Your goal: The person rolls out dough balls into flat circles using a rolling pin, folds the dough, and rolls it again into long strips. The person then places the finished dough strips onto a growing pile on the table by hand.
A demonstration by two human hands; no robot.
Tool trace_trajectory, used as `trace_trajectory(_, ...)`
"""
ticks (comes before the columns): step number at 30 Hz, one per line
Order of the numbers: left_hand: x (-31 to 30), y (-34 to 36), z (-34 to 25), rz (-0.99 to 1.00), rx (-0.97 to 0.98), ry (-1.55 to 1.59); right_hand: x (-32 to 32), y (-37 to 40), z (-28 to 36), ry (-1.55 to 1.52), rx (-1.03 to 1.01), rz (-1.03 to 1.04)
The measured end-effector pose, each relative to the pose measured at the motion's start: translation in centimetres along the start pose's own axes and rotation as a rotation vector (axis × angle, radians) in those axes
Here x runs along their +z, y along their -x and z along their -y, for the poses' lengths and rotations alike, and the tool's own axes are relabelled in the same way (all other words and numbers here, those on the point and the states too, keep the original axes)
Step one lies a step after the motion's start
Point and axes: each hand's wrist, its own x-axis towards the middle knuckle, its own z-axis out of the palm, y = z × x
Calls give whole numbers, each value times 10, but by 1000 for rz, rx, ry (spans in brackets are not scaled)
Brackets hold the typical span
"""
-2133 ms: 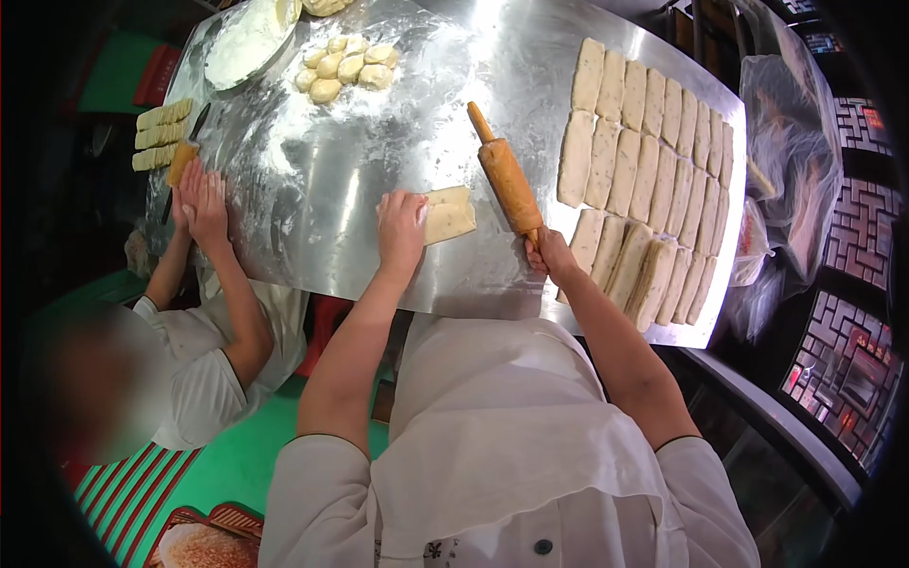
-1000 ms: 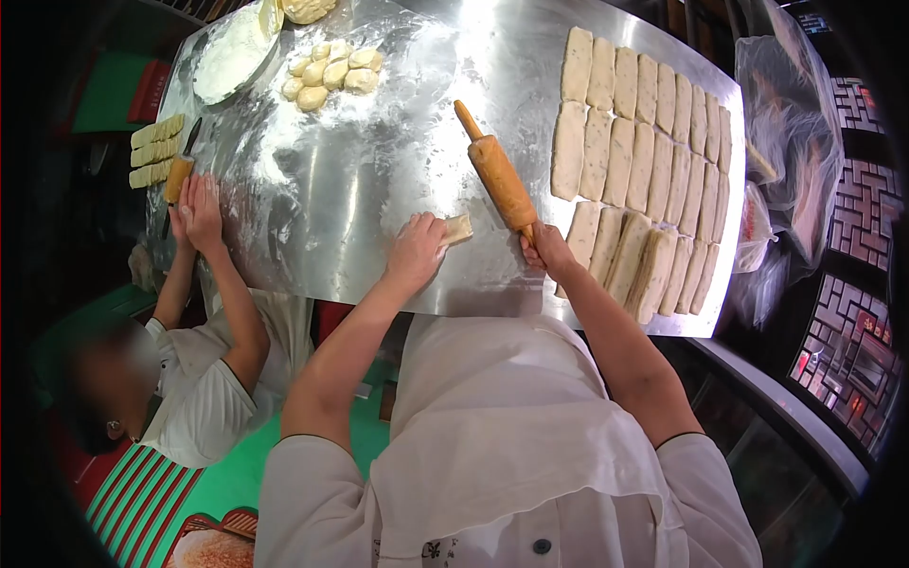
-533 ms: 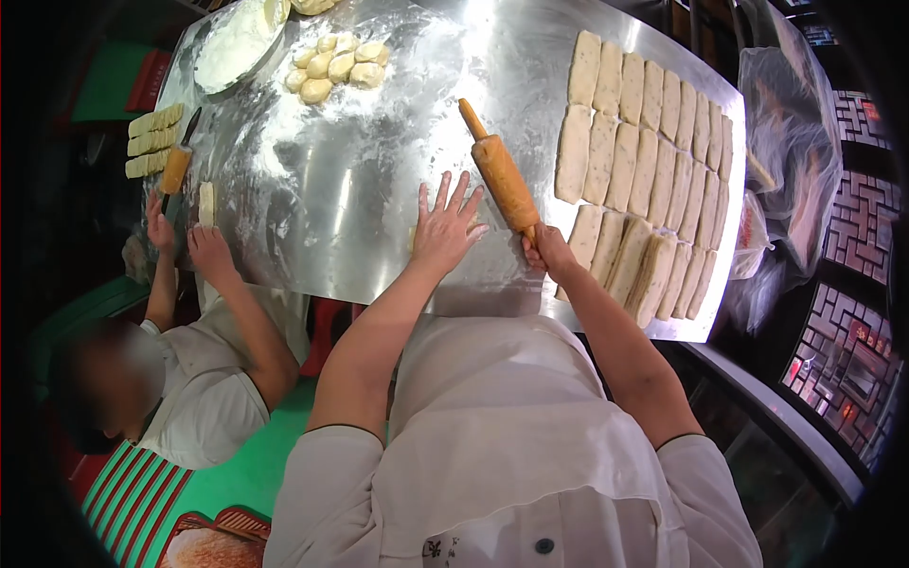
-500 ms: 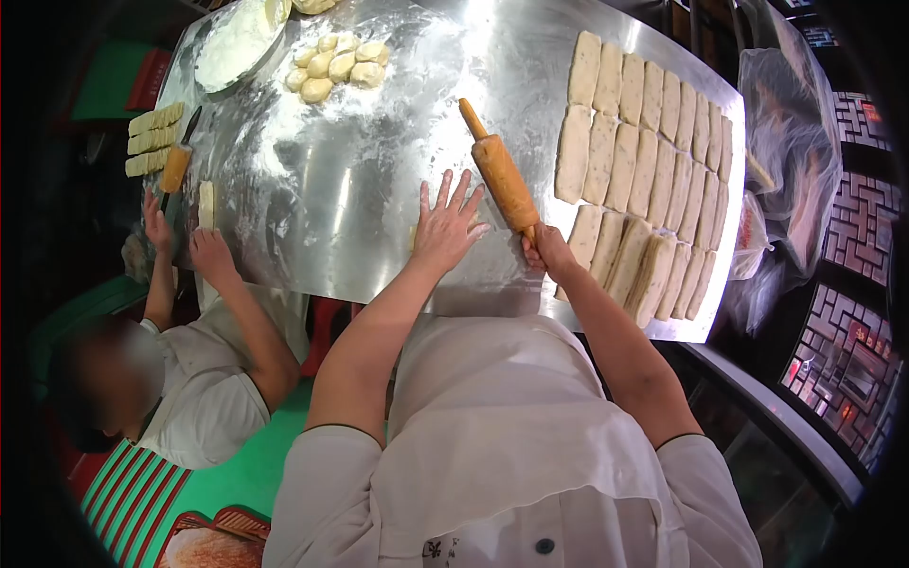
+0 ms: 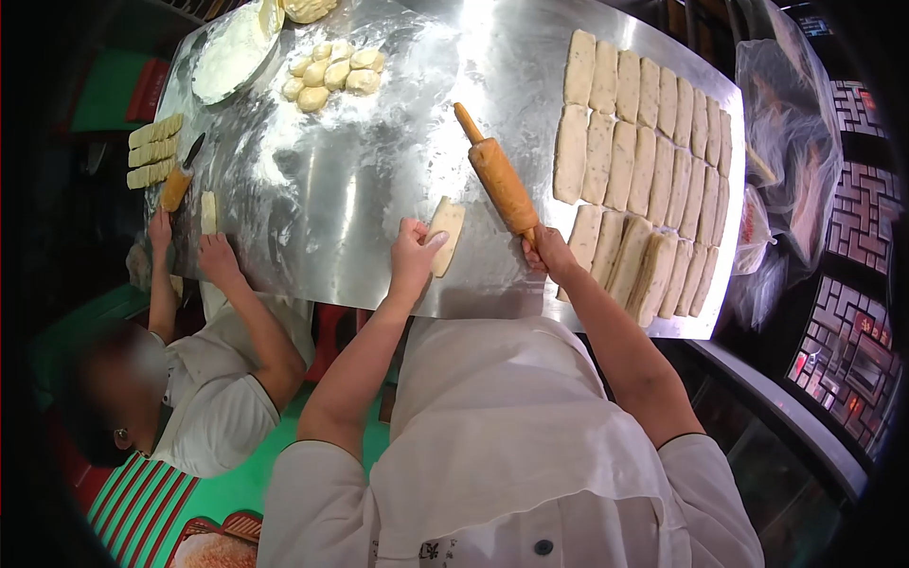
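Since half a second ago, the left hand (image 5: 414, 257) has gone from lying spread over the dough strip (image 5: 451, 227) to pinching its side between thumb and fingers. That strip now points away from the body, on or just above the steel table (image 5: 379, 204); which, I cannot tell. Just beside it, the right hand (image 5: 551, 254) grips one handle of the rolling pin (image 5: 504, 189). Shaping and placing the strip seems the step in hand; rolling it would call for a flat lie and left fingers clear. Farther out, dough lumps (image 5: 337, 74) sit near a bowl (image 5: 254, 79) holding white powder, probably flour; contents of the clear plastic bag (image 5: 753, 232) are unclear.
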Motion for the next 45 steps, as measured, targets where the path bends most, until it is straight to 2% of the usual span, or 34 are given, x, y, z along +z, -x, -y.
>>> trace_trajectory(1,1,0,7,4,-1,0,0,1,0,11,0,13)
trace_trajectory(3,-2,0,19,4,-173,-92,0,3,2,9,6,11)
trace_trajectory(4,-7,1,2,-1,-175,-91,2,2,3,8,6,14)
trace_trajectory(6,-19,-2,-27,239,-174,-748,1,1,3,1,-1,12)
trace_trajectory(7,-20,-3,-23,240,-178,-749,1,2,2,-9,-3,6)
trace_trajectory(9,-18,-6,-13,-36,130,-609,1,1,1,-11,0,6)
trace_trajectory(13,-7,-10,-5,-87,226,-617,0,0,-1,-6,-11,5)
trace_trajectory(15,-6,-11,-2,-96,326,-778,0,1,0,-10,-7,7)
trace_trajectory(18,-9,-11,0,-43,373,-874,1,1,1,-15,-1,11)
trace_trajectory(22,-11,-12,-7,-21,338,-877,0,1,0,-13,-2,1)
trace_trajectory(24,-9,-18,-14,-204,550,-754,0,2,1,-17,4,7)
trace_trajectory(28,1,-31,-15,-104,646,-755,0,2,1,49,-8,2)
trace_trajectory(30,4,-37,-1,100,614,-720,2,5,3,39,5,-9)
trace_trajectory(31,4,-40,1,100,617,-718,3,7,6,27,14,-24)
trace_trajectory(33,3,-38,-2,165,489,-666,2,7,7,31,11,-23)
trace_trajectory(34,4,-34,-7,167,485,-666,2,6,5,34,6,-16)
trace_trajectory(36,13,-27,-16,-28,707,-844,3,3,4,27,-2,-6)
trace_trajectory(39,30,-14,-8,57,642,-981,6,6,2,46,-16,-27)
trace_trajectory(42,29,-17,-10,113,608,-967,-1,-16,-14,83,-10,-29)
trace_trajectory(43,23,-21,-14,97,611,-973,-6,-35,-25,607,-601,-300)
trace_trajectory(44,14,-19,-17,46,577,-790,-8,-43,-34,1116,-1184,-581)
trace_trajectory(45,3,-14,-19,2,539,-606,-2,-22,-14,1173,-937,-475)
